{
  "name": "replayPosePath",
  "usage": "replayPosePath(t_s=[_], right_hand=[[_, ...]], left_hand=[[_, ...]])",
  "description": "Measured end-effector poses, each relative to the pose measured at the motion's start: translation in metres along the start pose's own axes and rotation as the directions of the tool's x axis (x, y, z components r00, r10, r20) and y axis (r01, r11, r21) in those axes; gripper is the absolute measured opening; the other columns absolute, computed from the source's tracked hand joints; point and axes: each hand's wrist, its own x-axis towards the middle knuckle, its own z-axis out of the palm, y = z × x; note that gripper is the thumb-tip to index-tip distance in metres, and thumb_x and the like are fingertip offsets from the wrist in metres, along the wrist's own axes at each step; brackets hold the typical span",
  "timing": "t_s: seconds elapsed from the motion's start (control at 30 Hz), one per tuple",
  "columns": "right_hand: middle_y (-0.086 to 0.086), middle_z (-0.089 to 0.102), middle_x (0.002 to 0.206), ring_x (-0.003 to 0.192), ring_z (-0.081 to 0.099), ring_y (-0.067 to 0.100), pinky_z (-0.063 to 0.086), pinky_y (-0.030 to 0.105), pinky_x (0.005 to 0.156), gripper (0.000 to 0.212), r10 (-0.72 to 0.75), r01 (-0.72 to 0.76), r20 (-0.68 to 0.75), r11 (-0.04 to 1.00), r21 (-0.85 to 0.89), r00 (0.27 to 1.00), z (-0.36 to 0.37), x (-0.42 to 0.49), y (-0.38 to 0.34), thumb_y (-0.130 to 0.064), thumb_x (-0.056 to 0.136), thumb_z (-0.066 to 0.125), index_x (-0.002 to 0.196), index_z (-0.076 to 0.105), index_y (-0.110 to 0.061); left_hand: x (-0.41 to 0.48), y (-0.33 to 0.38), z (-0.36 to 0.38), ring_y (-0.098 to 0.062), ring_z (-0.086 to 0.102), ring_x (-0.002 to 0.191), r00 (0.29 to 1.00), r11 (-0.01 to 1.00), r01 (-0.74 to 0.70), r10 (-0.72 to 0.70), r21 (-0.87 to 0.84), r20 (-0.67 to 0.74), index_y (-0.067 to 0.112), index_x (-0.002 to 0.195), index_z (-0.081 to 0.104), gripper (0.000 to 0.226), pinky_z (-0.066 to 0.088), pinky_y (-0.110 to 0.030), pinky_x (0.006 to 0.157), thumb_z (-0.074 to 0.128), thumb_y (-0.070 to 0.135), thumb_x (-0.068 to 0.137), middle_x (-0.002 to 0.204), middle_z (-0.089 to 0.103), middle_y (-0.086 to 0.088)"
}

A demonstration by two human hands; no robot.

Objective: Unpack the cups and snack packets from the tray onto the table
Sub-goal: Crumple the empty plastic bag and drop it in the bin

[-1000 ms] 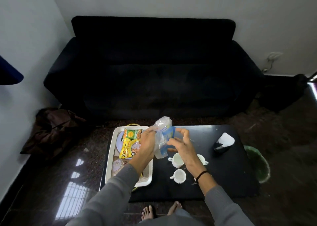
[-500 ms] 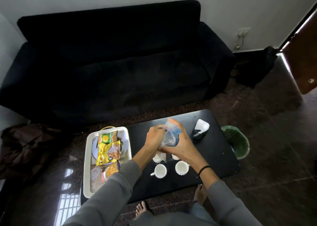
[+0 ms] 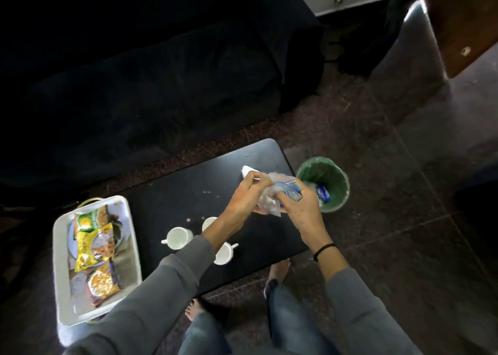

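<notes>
Both hands hold a crumpled clear plastic bag (image 3: 280, 193) with blue print above the right end of the black table (image 3: 172, 201). My left hand (image 3: 246, 195) grips its left side and my right hand (image 3: 301, 206) grips its right side. Three white cups stand on the table: one (image 3: 179, 237) at the left, one (image 3: 208, 222) behind my left forearm, one (image 3: 225, 253) partly hidden under it. The white tray (image 3: 58, 247) at the table's left end holds a green and yellow snack packet (image 3: 90, 220), a yellow packet (image 3: 91, 249) and another packet (image 3: 103, 283).
A green waste bin (image 3: 332, 182) stands on the floor just right of the table, with wrappers inside. A white object (image 3: 246, 170) shows behind my left hand. The black sofa (image 3: 161, 58) lies beyond the table. My bare feet are by the table's near edge.
The view has swung down and to the right. Both hands have carried the plastic bag rightward, close to the green bin, and crumpled it smaller.
</notes>
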Motion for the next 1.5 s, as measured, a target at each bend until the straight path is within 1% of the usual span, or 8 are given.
replayPosePath(t_s=[0.13, 0.27, 0.37, 0.43, 0.63, 0.87, 1.17, 1.5], right_hand=[[-0.01, 0.078, 0.09, 0.083, 0.073, 0.003, 0.057, 0.02, 0.07, 0.021, 0.04, -0.044, -0.105, 0.999, -0.033, 0.994, -0.043, 0.024, 0.029, -0.03, 0.086, 0.075, 0.107, 0.074, -0.031], [-0.016, 0.07, 0.082, 0.074, 0.066, -0.002, 0.045, 0.005, 0.061, 0.025, 0.06, -0.099, -0.197, 0.976, -0.193, 0.979, -0.081, 0.054, 0.074, -0.021, 0.092, 0.072, 0.117, 0.07, -0.022], [-0.011, 0.063, 0.091, 0.085, 0.058, 0.014, 0.043, 0.013, 0.064, 0.032, 0.068, -0.151, -0.255, 0.935, -0.322, 0.965, -0.1, 0.081, 0.106, -0.022, 0.092, 0.073, 0.122, 0.06, -0.022], [-0.002, 0.059, 0.104, 0.095, 0.05, 0.017, 0.039, 0.028, 0.071, 0.036, 0.107, -0.219, -0.3, 0.903, -0.369, 0.948, -0.112, 0.103, 0.126, -0.026, 0.092, 0.073, 0.122, 0.055, -0.023], [0.015, 0.052, 0.125, 0.115, 0.052, 0.031, 0.042, 0.031, 0.089, 0.042, 0.027, -0.166, -0.278, 0.854, -0.493, 0.96, -0.14, 0.179, 0.181, -0.005, 0.087, 0.073, 0.124, 0.054, -0.004], [0.019, 0.045, 0.149, 0.141, 0.041, 0.037, 0.039, 0.048, 0.114, 0.076, 0.168, -0.275, -0.238, 0.786, -0.553, 0.957, -0.152, 0.254, 0.234, -0.011, 0.088, 0.078, 0.151, 0.036, -0.003], [0.017, 0.055, 0.135, 0.125, 0.054, 0.032, 0.041, 0.037, 0.107, 0.046, 0.194, -0.288, -0.226, 0.794, -0.536, 0.955, -0.14, 0.254, 0.247, -0.004, 0.089, 0.073, 0.131, 0.055, -0.002], [0.01, 0.065, 0.114, 0.107, 0.063, 0.027, 0.054, 0.044, 0.093, 0.027, -0.015, -0.094, -0.196, 0.842, -0.532, 0.981, -0.106, 0.209, 0.203, -0.007, 0.091, 0.072, 0.116, 0.063, -0.008]], left_hand=[[0.032, -0.012, 0.049, -0.012, 0.073, 0.1, 0.995, 0.997, 0.015, -0.022, 0.07, 0.096, 0.027, 0.12, 0.063, 0.025, 0.065, -0.042, 0.076, 0.063, 0.034, 0.096, 0.114, 0.072, 0.005], [0.077, -0.033, 0.095, -0.017, 0.071, 0.106, 0.984, 0.984, 0.073, -0.097, 0.162, 0.148, 0.026, 0.125, 0.064, 0.029, 0.064, -0.045, 0.077, 0.064, 0.034, 0.097, 0.119, 0.071, 0.004], [0.115, -0.053, 0.123, -0.018, 0.068, 0.112, 0.973, 0.961, 0.121, -0.165, 0.25, 0.162, 0.022, 0.131, 0.064, 0.037, 0.065, -0.042, 0.077, 0.064, 0.035, 0.097, 0.125, 0.069, 0.002], [0.142, -0.066, 0.14, -0.019, 0.067, 0.114, 0.966, 0.951, 0.138, -0.191, 0.278, 0.174, 0.021, 0.134, 0.063, 0.04, 0.065, -0.039, 0.077, 0.062, 0.035, 0.097, 0.128, 0.068, 0.001], [0.216, -0.097, 0.177, -0.017, 0.073, 0.097, 0.968, 0.934, 0.187, -0.227, 0.305, 0.102, 0.017, 0.133, 0.063, 0.037, 0.063, -0.028, 0.063, 0.059, 0.024, 0.097, 0.122, 0.069, 0.001], [0.267, -0.124, 0.195, -0.011, 0.073, 0.083, 0.966, 0.923, 0.208, -0.245, 0.324, 0.079, 0.017, 0.124, 0.066, 0.027, 0.058, -0.023, 0.054, 0.057, 0.021, 0.098, 0.113, 0.068, 0.0], [0.275, -0.131, 0.193, -0.013, 0.076, 0.086, 0.968, 0.928, 0.21, -0.242, 0.307, 0.069, 0.017, 0.113, 0.069, 0.019, 0.064, -0.028, 0.062, 0.057, 0.019, 0.099, 0.112, 0.071, -0.005], [0.237, -0.112, 0.172, -0.016, 0.077, 0.085, 0.977, 0.935, 0.173, -0.204, 0.309, 0.07, 0.018, 0.109, 0.069, 0.018, 0.065, -0.04, 0.075, 0.056, 0.019, 0.097, 0.104, 0.076, -0.002]])
